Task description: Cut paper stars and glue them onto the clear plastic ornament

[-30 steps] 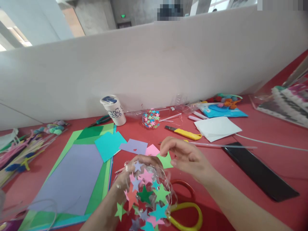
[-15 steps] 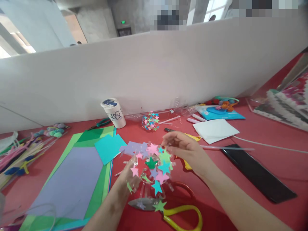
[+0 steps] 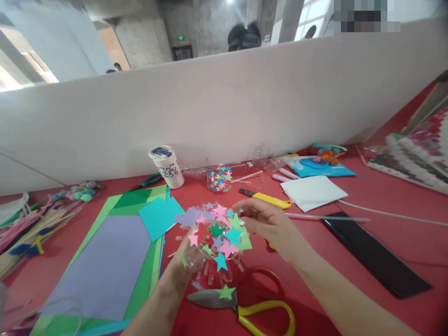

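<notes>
A clear, rounded piece covered with coloured paper stars (image 3: 216, 229) is held in front of me over the red table. Short clear strips stick out around its underside. My left hand (image 3: 189, 252) supports it from the left and behind, its fingers mostly hidden by the stars. My right hand (image 3: 268, 221) is at its upper right edge, thumb and fingertips brought together; what lies between them is too small to make out. Large scissors (image 3: 241, 307) with yellow and red handles lie spread just below. One green star (image 3: 227, 292) appears in front of the blades.
A smaller star-covered ball (image 3: 220, 178) stands farther back beside a white cup (image 3: 167, 167). Coloured paper sheets (image 3: 101, 261) lie left. To the right are a yellow cutter knife (image 3: 271, 200), white paper (image 3: 314, 192), a clear stick (image 3: 329, 217) and a black phone (image 3: 376, 254).
The star-covered piece has shifted slightly left and tilted. My right hand stays at its edge but sits slightly lower and farther left, leaving the yellow cutter knife more exposed.
</notes>
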Available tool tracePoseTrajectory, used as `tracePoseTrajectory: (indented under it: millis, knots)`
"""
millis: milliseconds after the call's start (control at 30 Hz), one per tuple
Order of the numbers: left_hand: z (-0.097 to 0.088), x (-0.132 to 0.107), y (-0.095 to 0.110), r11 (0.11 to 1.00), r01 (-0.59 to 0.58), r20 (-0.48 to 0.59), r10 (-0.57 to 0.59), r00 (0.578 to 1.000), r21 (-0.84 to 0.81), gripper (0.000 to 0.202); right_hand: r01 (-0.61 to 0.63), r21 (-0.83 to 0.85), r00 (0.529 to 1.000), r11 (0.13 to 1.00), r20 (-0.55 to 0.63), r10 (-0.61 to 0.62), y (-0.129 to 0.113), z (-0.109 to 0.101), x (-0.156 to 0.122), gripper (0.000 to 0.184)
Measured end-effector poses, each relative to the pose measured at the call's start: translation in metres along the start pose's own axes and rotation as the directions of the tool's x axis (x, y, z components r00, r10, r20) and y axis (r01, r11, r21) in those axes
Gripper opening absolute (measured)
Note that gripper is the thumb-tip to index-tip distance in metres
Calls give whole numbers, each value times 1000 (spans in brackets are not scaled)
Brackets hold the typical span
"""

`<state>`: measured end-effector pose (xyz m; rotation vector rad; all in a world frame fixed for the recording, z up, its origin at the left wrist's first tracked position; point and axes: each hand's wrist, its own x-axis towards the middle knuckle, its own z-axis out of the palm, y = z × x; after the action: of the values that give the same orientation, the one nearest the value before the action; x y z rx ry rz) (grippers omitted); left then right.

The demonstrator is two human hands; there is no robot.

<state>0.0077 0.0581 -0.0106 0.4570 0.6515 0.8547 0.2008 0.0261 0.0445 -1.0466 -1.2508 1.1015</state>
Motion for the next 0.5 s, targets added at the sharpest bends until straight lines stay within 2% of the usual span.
tracePoseTrajectory:
  millis: [167, 400, 500]
  knots:
    - [-2, -5, 1, 998, -7, -51, 11, 999, 70, 24, 13, -46, 1000, 999, 0, -13, -3, 1, -4, 13]
    - [-13, 1, -2, 989, -4, -95, 18, 995, 145, 29, 72, -123, 997, 990, -11, -74, -3, 1, -6, 12]
    - [-21, -2, -1, 985, -2, -105, 21, 994, 174, 22, 107, -172, 991, 979, -60, -119, -3, 0, -7, 10]
